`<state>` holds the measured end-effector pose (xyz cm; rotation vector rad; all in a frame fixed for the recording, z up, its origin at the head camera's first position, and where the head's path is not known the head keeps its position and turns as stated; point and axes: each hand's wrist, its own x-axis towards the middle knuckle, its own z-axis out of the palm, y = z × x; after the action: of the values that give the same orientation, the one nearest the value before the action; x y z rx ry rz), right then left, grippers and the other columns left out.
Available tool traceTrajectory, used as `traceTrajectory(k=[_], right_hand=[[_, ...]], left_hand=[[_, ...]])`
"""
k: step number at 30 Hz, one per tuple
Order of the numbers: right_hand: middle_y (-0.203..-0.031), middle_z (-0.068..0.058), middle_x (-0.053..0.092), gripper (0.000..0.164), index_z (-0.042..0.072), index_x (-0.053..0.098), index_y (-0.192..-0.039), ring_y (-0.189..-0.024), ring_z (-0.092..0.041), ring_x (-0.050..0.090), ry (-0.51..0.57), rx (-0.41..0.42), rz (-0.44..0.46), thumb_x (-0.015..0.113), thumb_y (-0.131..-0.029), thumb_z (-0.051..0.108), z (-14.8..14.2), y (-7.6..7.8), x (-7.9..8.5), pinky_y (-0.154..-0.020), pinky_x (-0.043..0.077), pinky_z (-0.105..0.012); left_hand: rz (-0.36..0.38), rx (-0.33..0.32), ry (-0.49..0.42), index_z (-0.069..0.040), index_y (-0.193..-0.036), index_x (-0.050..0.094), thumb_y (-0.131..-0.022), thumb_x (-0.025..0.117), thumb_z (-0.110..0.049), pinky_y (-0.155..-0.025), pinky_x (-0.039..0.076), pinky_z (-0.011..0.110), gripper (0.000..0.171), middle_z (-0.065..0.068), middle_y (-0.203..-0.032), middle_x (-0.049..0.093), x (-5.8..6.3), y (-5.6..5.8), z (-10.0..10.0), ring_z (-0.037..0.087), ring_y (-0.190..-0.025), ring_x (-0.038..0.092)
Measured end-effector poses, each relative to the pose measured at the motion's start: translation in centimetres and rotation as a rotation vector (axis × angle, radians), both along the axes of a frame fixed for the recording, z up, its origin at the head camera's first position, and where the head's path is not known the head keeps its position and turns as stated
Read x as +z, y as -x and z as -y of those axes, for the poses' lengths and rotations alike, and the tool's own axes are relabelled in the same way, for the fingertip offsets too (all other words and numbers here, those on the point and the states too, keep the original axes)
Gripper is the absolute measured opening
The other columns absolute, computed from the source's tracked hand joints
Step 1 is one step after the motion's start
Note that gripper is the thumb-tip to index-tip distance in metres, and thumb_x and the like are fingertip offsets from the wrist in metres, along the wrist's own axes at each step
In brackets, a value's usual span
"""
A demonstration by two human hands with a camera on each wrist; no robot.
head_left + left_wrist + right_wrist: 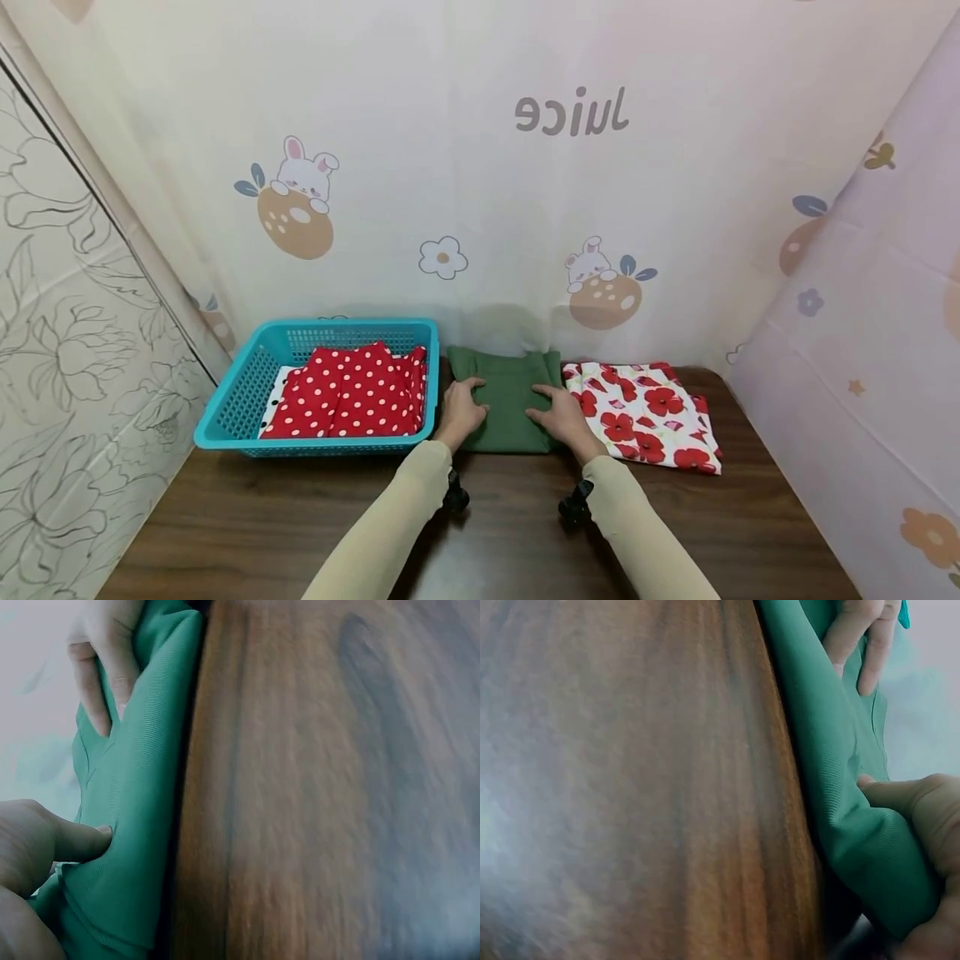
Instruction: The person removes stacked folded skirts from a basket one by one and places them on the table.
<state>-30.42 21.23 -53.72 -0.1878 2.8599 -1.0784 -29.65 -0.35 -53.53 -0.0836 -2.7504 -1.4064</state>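
Observation:
A folded green cloth (513, 400) lies at the back middle of the table. My left hand (461, 412) rests on its left side, with thumb and forefinger reaching inward over the fabric. On the opposite side my right hand (564, 418) touches the cloth in the same way. Both wrist views show thumbs and fingers fairly straight against the green fabric (139, 772). In the right wrist view the fabric (817, 750) bulges beside the right thumb. The remaining fingers of each hand are partly hidden.
Left of the green cloth stands a turquoise basket (315, 447) holding a red polka-dot cloth (341, 396) over a white one. A white cloth with red flowers (645, 412) lies on the right. A patterned curtain (480, 167) hangs behind the dark wooden table (510, 533).

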Motion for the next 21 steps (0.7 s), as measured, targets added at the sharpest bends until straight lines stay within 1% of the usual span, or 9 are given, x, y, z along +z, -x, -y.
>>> traceTrajectory(k=[3,5,8,10,12,14,16,18,21], right_hand=[[-0.147,-0.029,0.054,0.052,0.001,0.058,-0.143,-0.137,-0.049,0.048,0.004,0.003,-0.001,0.073,-0.096,0.017,0.1,0.0,0.2,-0.106,0.047,-0.06],[-0.146,-0.03,0.054,0.051,0.0,0.059,-0.141,-0.137,-0.05,0.048,-0.005,0.002,-0.007,0.074,-0.095,0.016,0.3,-0.1,0.3,-0.105,0.047,-0.061],[-0.144,-0.032,0.053,0.051,-0.001,0.06,-0.14,-0.136,-0.052,0.047,-0.035,0.016,-0.018,0.075,-0.094,0.016,0.4,-0.3,0.6,-0.104,0.047,-0.061],[-0.143,-0.033,0.053,0.051,-0.002,0.06,-0.139,-0.135,-0.052,0.047,-0.052,0.023,-0.023,0.076,-0.094,0.015,0.4,-0.5,0.9,-0.104,0.047,-0.061],[-0.142,-0.034,0.053,0.051,-0.003,0.06,-0.138,-0.134,-0.052,0.048,-0.062,0.029,-0.023,0.076,-0.093,0.013,0.3,-0.8,1.2,-0.104,0.047,-0.061],[-0.143,-0.034,0.051,0.052,-0.003,0.059,-0.139,-0.135,-0.051,0.047,-0.062,0.017,-0.001,0.077,-0.092,0.013,0.1,-1.1,1.6,-0.105,0.047,-0.06],[-0.144,-0.036,0.048,0.054,-0.003,0.058,-0.139,-0.135,-0.052,0.046,-0.069,0.013,0.02,0.077,-0.091,0.013,-0.1,-1.3,2.0,-0.105,0.047,-0.06],[-0.146,-0.036,0.046,0.056,-0.004,0.057,-0.141,-0.135,-0.051,0.046,-0.077,0.015,0.038,0.077,-0.092,0.014,-0.4,-1.5,2.5,-0.104,0.047,-0.06],[-0.145,-0.036,0.047,0.059,-0.006,0.054,-0.142,-0.134,-0.051,0.047,-0.097,0.03,0.03,0.077,-0.092,0.015,-0.7,-1.6,3.4,-0.104,0.047,-0.06]], left_hand=[[-0.01,-0.011,0.016,-0.003,-0.136,0.064,-0.093,0.074,-0.004,-0.108,0.047,0.058,0.045,0.027,-0.146,0.054,0.0,-0.2,0.2,0.047,-0.141,0.045],[-0.007,-0.016,0.031,-0.003,-0.137,0.064,-0.094,0.073,-0.006,-0.106,0.048,0.057,0.045,0.029,-0.149,0.049,0.0,-0.4,0.3,0.046,-0.14,0.045],[0.0,-0.003,0.042,-0.004,-0.138,0.063,-0.094,0.074,-0.008,-0.103,0.05,0.056,0.045,0.031,-0.153,0.04,0.1,-0.7,0.3,0.047,-0.139,0.046],[0.014,0.011,0.044,-0.006,-0.139,0.063,-0.094,0.074,-0.008,-0.102,0.049,0.057,0.046,0.032,-0.156,0.034,0.2,-0.9,0.3,0.048,-0.139,0.045],[0.029,0.025,0.04,-0.007,-0.14,0.061,-0.093,0.075,-0.007,-0.101,0.049,0.058,0.05,0.032,-0.159,0.027,0.3,-1.1,0.1,0.051,-0.141,0.041],[0.06,0.033,0.049,-0.01,-0.145,0.057,-0.093,0.075,-0.008,-0.1,0.048,0.059,0.055,0.031,-0.163,0.021,0.5,-1.3,-0.1,0.052,-0.143,0.036],[0.089,0.041,0.073,-0.013,-0.149,0.053,-0.093,0.075,-0.009,-0.102,0.047,0.06,0.061,0.03,-0.165,0.016,0.6,-1.5,-0.3,0.052,-0.146,0.031],[0.103,0.047,0.101,-0.013,-0.153,0.048,-0.093,0.075,-0.012,-0.104,0.045,0.062,0.066,0.028,-0.166,0.013,0.8,-1.7,-0.5,0.051,-0.148,0.027],[0.088,0.05,0.13,-0.012,-0.157,0.041,-0.095,0.074,-0.021,-0.11,0.038,0.066,0.071,0.026,-0.168,0.009,1.1,-1.7,-0.7,0.05,-0.151,0.021]])
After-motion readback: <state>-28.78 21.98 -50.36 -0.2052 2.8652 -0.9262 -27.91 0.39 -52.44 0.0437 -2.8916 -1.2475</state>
